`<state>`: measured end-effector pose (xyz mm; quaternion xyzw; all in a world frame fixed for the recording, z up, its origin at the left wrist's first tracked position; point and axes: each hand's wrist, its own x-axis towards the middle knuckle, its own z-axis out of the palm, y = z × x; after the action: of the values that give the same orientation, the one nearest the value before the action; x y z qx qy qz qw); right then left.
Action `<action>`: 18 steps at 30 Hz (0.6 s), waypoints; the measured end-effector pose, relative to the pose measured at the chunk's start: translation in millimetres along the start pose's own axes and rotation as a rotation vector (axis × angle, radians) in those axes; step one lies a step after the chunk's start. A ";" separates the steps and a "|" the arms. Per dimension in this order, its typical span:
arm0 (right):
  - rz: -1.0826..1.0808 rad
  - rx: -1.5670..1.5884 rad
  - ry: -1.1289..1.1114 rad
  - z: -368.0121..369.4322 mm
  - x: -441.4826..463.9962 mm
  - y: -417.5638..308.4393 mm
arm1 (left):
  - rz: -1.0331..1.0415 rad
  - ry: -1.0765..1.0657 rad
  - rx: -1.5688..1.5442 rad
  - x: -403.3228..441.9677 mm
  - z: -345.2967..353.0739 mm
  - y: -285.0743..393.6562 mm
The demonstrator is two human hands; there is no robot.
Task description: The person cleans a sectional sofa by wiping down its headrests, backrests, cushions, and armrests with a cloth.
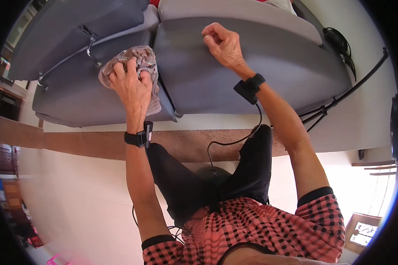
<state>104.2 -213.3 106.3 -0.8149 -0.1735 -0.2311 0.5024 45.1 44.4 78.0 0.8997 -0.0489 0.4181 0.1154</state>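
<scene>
A crumpled greyish-brown cloth [151, 56] lies bunched on the grey sofa seat [194, 70], left of the gap between two cushions. My left hand [132, 86] presses down on it from above, fingers bent into its folds. Above the right-hand cushion, my right hand [223, 43] is closed, with thumb and fingers curled together. Whatever those fingers may hold is too small or hidden to make out. Black straps with small devices circle both wrists.
On the left, a grey backrest section [75, 31] is tilted, with metal hinges [91, 44] showing beneath it. A black cable [234, 143] hangs from my right wrist device. Black tubular stand legs [327, 110] and a black object [338, 42] are at the right.
</scene>
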 end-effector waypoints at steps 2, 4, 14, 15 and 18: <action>0.011 -0.008 -0.008 1.9 -0.6 -0.7 | -0.003 0.001 -0.016 1.2 1.8 -3.0; 0.037 -0.005 -0.020 5.1 -2.6 -1.9 | -0.001 -0.043 -0.063 3.8 -2.6 -4.2; 0.225 -0.009 -0.060 -2.1 10.3 -9.3 | -0.014 -0.391 -0.141 17.9 -21.8 -16.9; 0.244 0.005 -0.063 -2.1 11.6 -8.8 | -0.042 -0.456 -0.148 18.8 -24.3 -17.2; 0.311 0.055 -0.078 -1.5 16.1 -11.2 | -0.055 -0.521 -0.130 24.6 -28.9 -15.0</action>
<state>111.6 -209.0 124.0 -0.8263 -0.0711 -0.1138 0.5470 42.3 66.3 112.3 0.9686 -0.0792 0.1651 0.1679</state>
